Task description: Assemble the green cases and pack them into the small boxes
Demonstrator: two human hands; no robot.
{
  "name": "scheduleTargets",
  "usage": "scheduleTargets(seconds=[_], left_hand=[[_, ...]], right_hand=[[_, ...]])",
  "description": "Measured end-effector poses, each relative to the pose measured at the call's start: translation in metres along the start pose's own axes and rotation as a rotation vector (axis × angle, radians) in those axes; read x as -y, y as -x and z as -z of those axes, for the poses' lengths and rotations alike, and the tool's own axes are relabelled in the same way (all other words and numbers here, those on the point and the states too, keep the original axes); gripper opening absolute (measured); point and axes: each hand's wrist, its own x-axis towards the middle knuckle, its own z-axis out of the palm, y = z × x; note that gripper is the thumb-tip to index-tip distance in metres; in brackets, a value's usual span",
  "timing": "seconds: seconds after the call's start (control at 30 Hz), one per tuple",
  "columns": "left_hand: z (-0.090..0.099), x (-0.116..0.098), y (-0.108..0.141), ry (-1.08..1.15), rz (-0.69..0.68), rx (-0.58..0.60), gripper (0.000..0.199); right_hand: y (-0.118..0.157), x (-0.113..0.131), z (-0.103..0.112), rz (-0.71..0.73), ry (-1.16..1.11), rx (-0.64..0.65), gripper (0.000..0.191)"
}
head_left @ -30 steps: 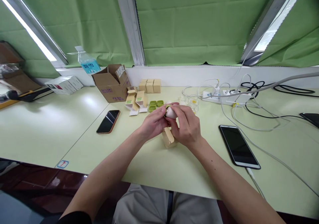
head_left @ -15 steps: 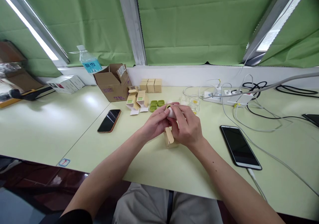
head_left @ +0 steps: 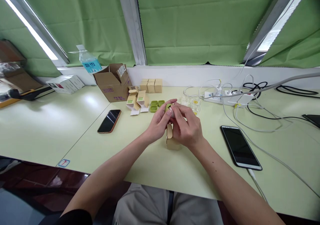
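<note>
Here, the left hand (head_left: 158,123) and right hand (head_left: 188,126) are curled mostly closed, both holding a small green and white thing (head_left: 168,107) over the middle of the counter (head_left: 147,168). A little tan box (head_left: 173,144) is on the near-edge side of it, partly hidden. Green cups (head_left: 153,108) sit closer to the back edge.

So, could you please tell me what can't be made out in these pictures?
All in the head view:
- Full shape of the green-and-white item: covered by the left hand and right hand.
- Contents of the small open box: the right hand and its flap block them.
- Inside of the brown carton: hidden by its walls and flaps.
- Dark device: cut off by the right edge.
- Print on the white boxes: too small.
</note>
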Motion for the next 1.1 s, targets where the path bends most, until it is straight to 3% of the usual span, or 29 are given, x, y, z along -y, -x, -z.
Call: scheduleTargets(seconds=[0.23, 0.43, 0.63, 0.9, 1.1], left_hand=[[0.0038, 0.0035, 0.0017, 0.054, -0.041, 0.062, 0.050], [0.0004, 0.0007, 0.0018, 0.144, 0.006, 0.054, 0.053], [0.0019, -0.0040, 0.0019, 0.219, 0.050, 0.067, 0.059], [0.0025, -0.0001, 0.0019, 0.142, 0.051, 0.047, 0.057], [0.0060, -0.0027, 0.0026, 0.158, 0.017, 0.075, 0.060]], right_hand=[[0.0026, -0.0036, 0.0020, -0.038, -0.002, 0.030, 0.051], [-0.0034, -0.0013, 0.0040, -0.017, 0.000, -0.011, 0.047], [-0.0010, -0.0019, 0.0032, -0.042, -0.017, 0.027, 0.056], [0.0001, -0.0022, 0.0015, 0.024, 0.005, 0.038, 0.055], [0.0029, -0.0029, 0.0044, -0.084, -0.029, 0.191, 0.060]])
